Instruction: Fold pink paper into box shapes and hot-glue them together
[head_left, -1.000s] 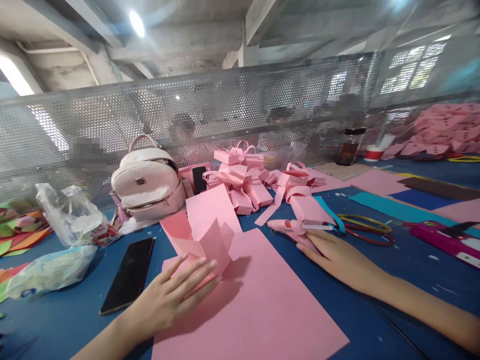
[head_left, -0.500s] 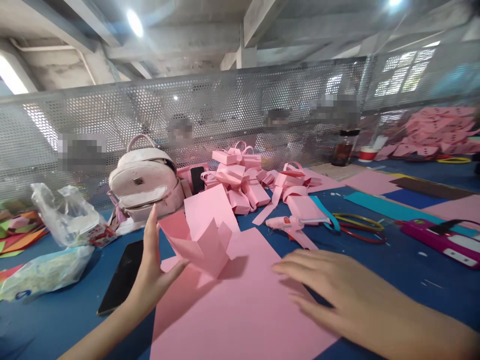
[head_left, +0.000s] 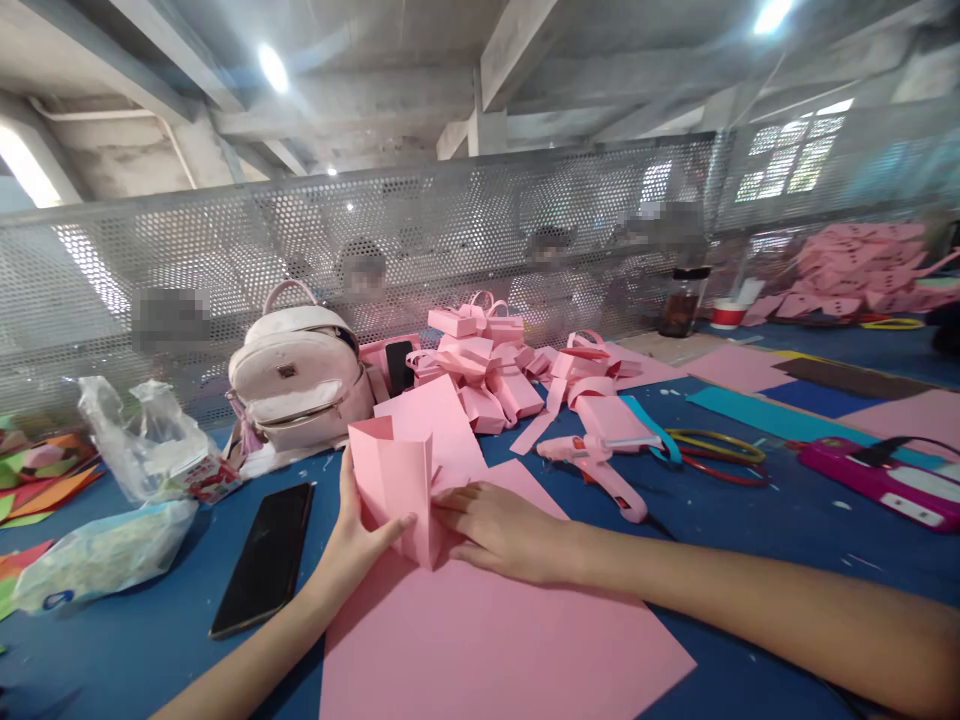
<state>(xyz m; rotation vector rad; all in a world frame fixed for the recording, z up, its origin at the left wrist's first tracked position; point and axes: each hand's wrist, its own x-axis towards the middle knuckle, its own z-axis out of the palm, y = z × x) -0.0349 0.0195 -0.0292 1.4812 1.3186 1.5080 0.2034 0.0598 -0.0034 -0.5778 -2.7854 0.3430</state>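
Note:
A folded pink paper box (head_left: 391,470) with an open top stands upright on a large pink sheet (head_left: 495,640). My left hand (head_left: 360,530) is closed round its left side, the thumb across the front and the fingers partly hidden behind. At the right side, my right hand (head_left: 499,528) presses its fingers together against the box, with some fingertips hidden by the paper. Behind the box lies another pink sheet (head_left: 442,420). A pink glue gun (head_left: 596,465) rests beyond my right hand.
A black phone (head_left: 262,560) and plastic bags (head_left: 105,550) lie left. At the back are a pale backpack (head_left: 300,385) and a heap of small pink paper bags (head_left: 480,360). A magenta power strip (head_left: 874,480) is at right. Perforated metal screens (head_left: 450,230) stand behind the table.
My right hand has moved left from the large sheet to the folded paper. My left hand has closed on the paper, which now stands upright and narrower.

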